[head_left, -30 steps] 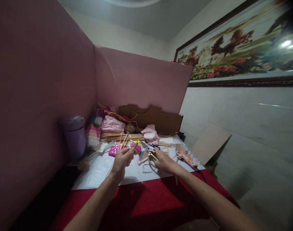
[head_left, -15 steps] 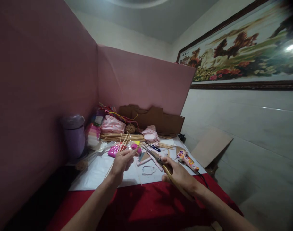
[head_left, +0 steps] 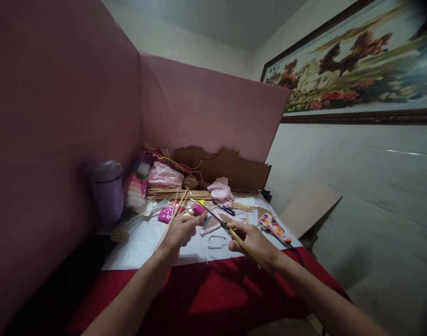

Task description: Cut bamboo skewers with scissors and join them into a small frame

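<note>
My left hand (head_left: 181, 232) is closed on several thin wooden sticks (head_left: 171, 218), which slant up and away past the fingers. In my right hand (head_left: 252, 241) is a pair of scissors (head_left: 247, 248) with long yellowish handles. The blades point up and left, close to the fingertips of my left hand and the short stick ends there. Whether the blades touch a stick, I cannot tell. Below them a small wire-like outline (head_left: 217, 242) lies on the white sheet (head_left: 136, 254). A pink packet (head_left: 165, 214) lies behind my left hand.
A purple bin (head_left: 108, 196) stands at the left. Along the back are a stick bundle (head_left: 160, 193), a twine ball (head_left: 190, 181), pink cloth (head_left: 220, 189) and cardboard (head_left: 248, 172). A flowered glue gun (head_left: 274, 228) lies right, near dark blue scissors (head_left: 227, 210).
My right hand and the scissors have shifted left and slightly up, so the blades are nearer my left hand. The camera view has tilted slightly downward. Both grips stay the same.
</note>
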The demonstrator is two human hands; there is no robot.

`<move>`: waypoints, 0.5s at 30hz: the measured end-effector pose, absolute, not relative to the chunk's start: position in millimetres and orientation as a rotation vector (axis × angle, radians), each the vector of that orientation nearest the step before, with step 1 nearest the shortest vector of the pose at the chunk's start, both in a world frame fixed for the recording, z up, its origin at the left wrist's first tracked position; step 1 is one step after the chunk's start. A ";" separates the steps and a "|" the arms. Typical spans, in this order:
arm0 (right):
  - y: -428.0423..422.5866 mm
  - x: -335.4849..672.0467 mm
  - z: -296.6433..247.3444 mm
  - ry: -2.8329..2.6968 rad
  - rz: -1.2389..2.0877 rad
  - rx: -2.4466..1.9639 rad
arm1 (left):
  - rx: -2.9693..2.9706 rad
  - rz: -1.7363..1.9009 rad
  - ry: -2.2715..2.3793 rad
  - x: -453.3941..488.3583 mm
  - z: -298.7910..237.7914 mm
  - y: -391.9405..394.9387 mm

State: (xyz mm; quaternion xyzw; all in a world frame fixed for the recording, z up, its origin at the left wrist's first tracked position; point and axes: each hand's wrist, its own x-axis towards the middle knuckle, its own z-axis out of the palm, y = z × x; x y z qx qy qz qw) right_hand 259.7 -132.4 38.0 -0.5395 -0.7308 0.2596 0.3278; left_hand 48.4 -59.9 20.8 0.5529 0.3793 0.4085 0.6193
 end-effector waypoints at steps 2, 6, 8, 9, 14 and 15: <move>-130.4 259.7 37.9 -1.935 0.700 -1.396 | 1.285 0.931 0.881 47.7 20.8 -60.0; -127.0 261.0 35.9 -1.948 0.719 -1.378 | 1.288 0.897 0.876 46.4 20.6 -59.4; -126.0 262.4 34.8 -1.947 0.729 -1.371 | 1.294 0.871 0.864 45.9 20.7 -59.3; -125.5 263.3 34.3 -1.948 0.735 -1.369 | 1.303 0.857 0.862 45.7 20.9 -59.4; -123.0 267.6 32.4 -1.984 0.805 -1.336 | 1.332 0.805 0.866 45.3 22.9 -60.1; -122.5 268.1 32.2 -1.994 0.814 -1.326 | 1.331 0.796 0.863 45.1 23.1 -60.1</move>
